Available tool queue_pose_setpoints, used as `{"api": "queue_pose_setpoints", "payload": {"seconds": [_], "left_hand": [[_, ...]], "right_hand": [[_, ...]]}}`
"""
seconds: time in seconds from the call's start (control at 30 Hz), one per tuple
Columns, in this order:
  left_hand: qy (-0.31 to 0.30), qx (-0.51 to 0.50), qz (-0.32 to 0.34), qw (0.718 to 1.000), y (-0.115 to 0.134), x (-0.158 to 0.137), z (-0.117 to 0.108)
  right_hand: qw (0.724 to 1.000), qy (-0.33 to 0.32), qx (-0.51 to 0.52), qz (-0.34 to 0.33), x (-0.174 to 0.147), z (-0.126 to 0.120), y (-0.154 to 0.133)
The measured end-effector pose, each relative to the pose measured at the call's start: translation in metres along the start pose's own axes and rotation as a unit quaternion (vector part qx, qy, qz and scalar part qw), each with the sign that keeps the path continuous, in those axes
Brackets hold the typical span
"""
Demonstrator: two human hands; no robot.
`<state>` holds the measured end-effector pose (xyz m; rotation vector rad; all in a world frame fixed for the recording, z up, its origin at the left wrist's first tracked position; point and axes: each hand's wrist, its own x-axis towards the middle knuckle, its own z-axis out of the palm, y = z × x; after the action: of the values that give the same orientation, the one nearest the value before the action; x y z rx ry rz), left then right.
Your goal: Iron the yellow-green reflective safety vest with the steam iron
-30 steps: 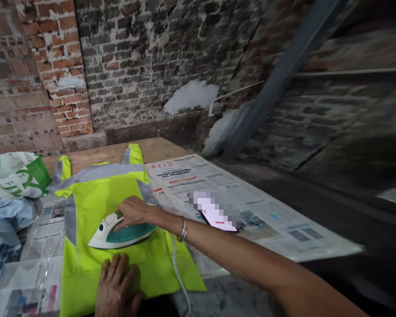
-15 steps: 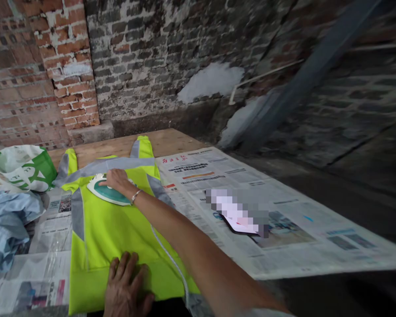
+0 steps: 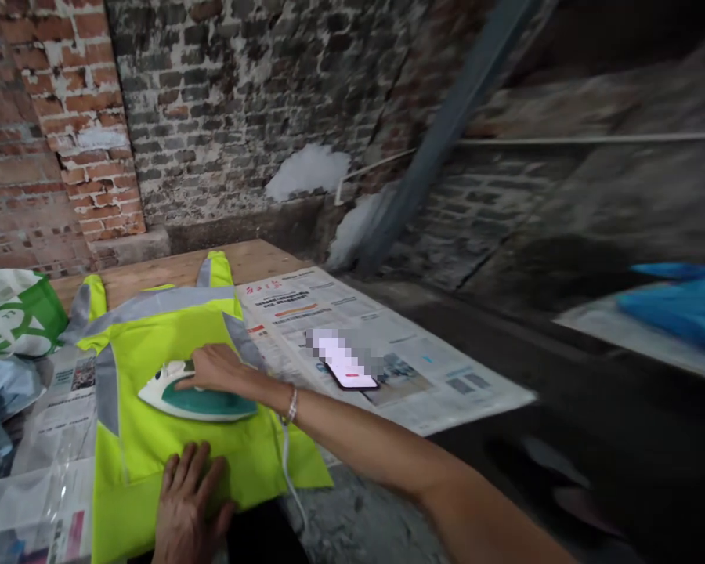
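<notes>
A bright yellow-green jacket (image 3: 153, 337) with grey bands lies spread on the newspaper-covered table, its sleeves reaching toward the far side. My right hand (image 3: 216, 366) is wrapped round the handle of a white and teal steam iron (image 3: 205, 403), which rests on the middle of the jacket with its tip to the left. A white cord (image 3: 287, 462) trails from the iron's rear over the jacket's near right edge. Flat on the jacket's lower part, with fingers spread, is my left hand (image 3: 186, 501). A bracelet circles my right wrist.
Newspaper sheets (image 3: 403, 333) cover the table, and a lit phone (image 3: 349, 364) lies on them to the right. At left are a green and white bag (image 3: 23, 313) and crumpled light-blue cloth (image 3: 5, 392). Blue material (image 3: 681, 309) sits on a separate surface at far right.
My right hand has drawn the iron nearer, from the jacket's upper part to its middle. My left hand stays on the lower part. The view has swung right, bringing the blue material into sight.
</notes>
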<state>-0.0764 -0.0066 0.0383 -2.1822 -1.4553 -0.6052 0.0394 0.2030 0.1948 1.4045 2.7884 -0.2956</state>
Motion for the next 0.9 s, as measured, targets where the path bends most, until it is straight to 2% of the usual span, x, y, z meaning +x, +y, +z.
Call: {"api": "queue_pose_setpoints", "payload": {"seconds": [0.1,0.2,0.3,0.53,0.63,0.7,0.77,0.9], "left_hand": [[0.022,0.023,0.028,0.999,-0.005,0.0,0.005],[0.037,0.038,0.045,0.998,-0.009,0.001,0.006],[0.034,0.04,0.056,0.997,-0.009,0.002,0.003],[-0.013,0.004,0.054,0.998,-0.008,0.0,-0.001],[-0.034,0.003,0.061,0.998,-0.01,-0.002,0.0],[-0.036,-0.002,0.056,0.998,-0.009,-0.001,0.0],[-0.03,-0.006,0.048,0.998,-0.006,0.001,-0.002],[-0.018,-0.007,0.018,1.0,0.0,0.005,-0.007]], "right_hand": [[1.0,0.0,-0.008,-0.008,-0.024,0.002,0.006],[1.0,0.01,-0.017,-0.021,-0.017,0.001,0.016],[0.999,0.027,-0.014,-0.02,0.017,-0.004,0.034],[0.996,0.079,-0.021,0.016,0.137,-0.032,0.087],[0.995,0.085,-0.008,0.054,0.167,-0.039,0.101],[0.996,0.064,-0.005,0.056,0.172,-0.041,0.103],[0.999,0.039,-0.008,0.034,0.163,-0.039,0.101],[1.0,0.004,-0.014,-0.02,0.114,-0.032,0.081]]}}
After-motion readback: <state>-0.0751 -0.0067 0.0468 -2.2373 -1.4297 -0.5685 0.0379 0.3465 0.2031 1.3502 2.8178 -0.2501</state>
